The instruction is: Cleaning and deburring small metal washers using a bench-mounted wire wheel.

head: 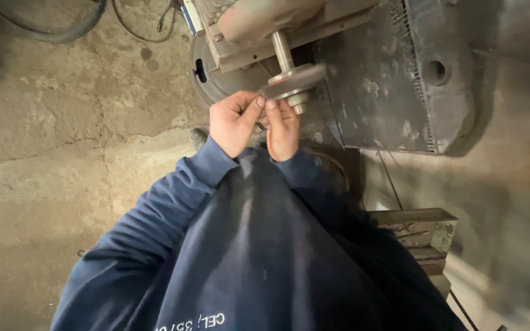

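Above a cracked concrete floor (pixel 62 141), left hand (pixel 233 122) and right hand (pixel 282 127) grip a small unclear piece under the grinding wheel (pixel 294 81).

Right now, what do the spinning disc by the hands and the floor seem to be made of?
The disc looks like an abrasive grinding wheel, grey and matte, blurred on a bare steel shaft; the exact material is unclear. The floor looks like rough concrete: cracked, stained, dusty tan.

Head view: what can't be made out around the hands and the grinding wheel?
- What the left hand and right hand pinch: hidden by the fingers themselves.
- Grinding wheel surface: blurred.
- Motor top: cut off by the upper edge.
- Wooden block: partly hidden by the dark sleeve.
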